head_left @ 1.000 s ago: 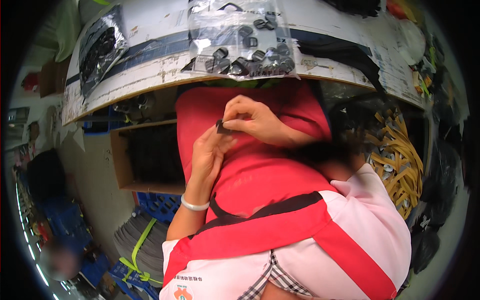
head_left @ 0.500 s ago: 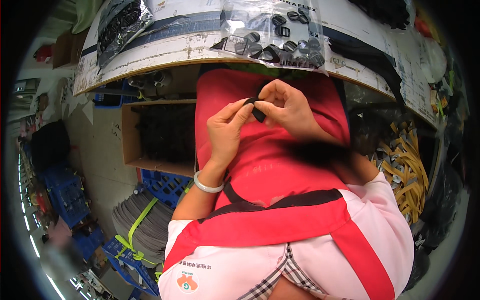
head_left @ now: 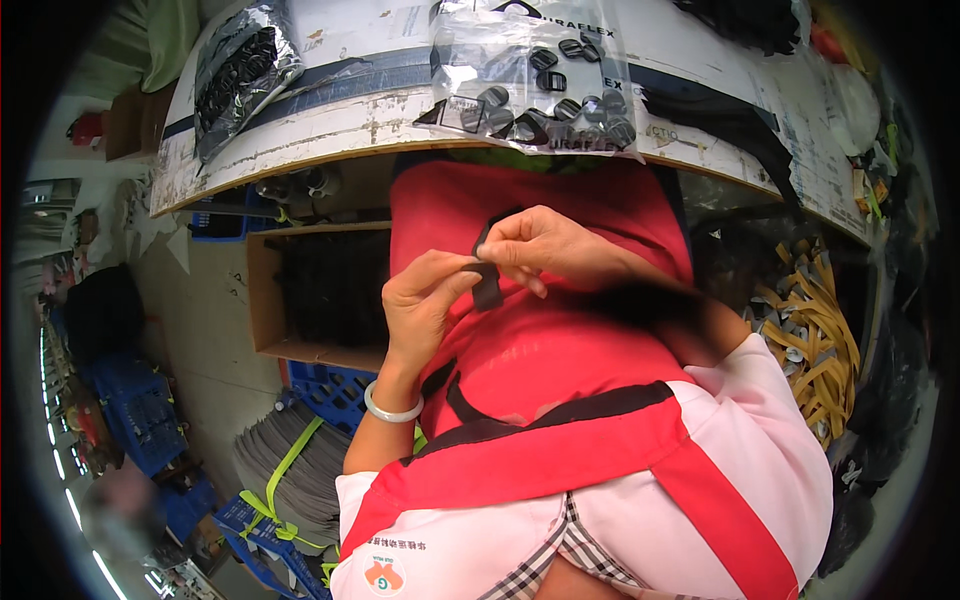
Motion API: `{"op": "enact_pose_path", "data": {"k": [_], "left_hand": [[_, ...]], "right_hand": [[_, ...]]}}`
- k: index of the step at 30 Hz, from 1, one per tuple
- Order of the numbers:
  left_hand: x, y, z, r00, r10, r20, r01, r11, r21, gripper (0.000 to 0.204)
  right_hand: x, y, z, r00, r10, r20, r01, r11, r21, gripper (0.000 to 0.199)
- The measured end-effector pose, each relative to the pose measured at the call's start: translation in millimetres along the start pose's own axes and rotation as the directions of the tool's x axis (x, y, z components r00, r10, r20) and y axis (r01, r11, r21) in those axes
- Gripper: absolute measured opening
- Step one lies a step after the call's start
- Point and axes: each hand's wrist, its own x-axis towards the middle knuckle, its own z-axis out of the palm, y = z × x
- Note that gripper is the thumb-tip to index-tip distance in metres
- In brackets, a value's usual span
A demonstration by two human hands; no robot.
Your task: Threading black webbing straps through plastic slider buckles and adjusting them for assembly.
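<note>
In the head view, the 2 hands, left hand and right hand, pinch 1 black strap above the red apron. Ahead, a clear bag of black buckles lies along the near edge of the tabletop; a cardboard box sits left, yellow straps right.

1 scuffed white table bears 1 clear bag of black buckles. Left of that bag lies 1 shiny packet of black pieces. Right of it lies black fabric.
</note>
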Motion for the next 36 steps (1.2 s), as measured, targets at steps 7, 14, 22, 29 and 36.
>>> {"op": "enact_pose_path", "data": {"k": [7,14,22,29,36], "left_hand": [[-17.5,33.9,-34.4,0.965,-0.252,0.067,0.243,0.963,0.116,0.012],[-8.0,49.1,-99.9,0.954,0.022,-0.297,0.197,0.702,0.685,0.04],[162.8,-24.7,-23.2,0.94,0.34,0.009,-0.243,0.654,0.717,0.038],[216.8,39.4,13.8,0.994,0.108,0.012,-0.101,0.871,0.481,0.013],[200.5,46.6,-5.0,0.958,0.111,0.263,-0.285,0.45,0.847,0.033]], "right_hand": [[8.5,-1.2,-11.5,0.99,-0.098,-0.106,0.098,0.995,-0.007,0.019],[18.4,28.5,-39.9,0.97,-0.106,-0.22,0.076,0.987,-0.139,0.018],[24.7,37.4,-28.9,0.989,-0.121,-0.085,0.076,0.909,-0.409,0.014],[19.3,48.6,-50.6,0.977,-0.137,-0.162,0.079,0.944,-0.32,0.015],[24.6,50.5,-62.1,0.981,-0.136,-0.138,0.076,0.925,-0.371,0.016]]}}
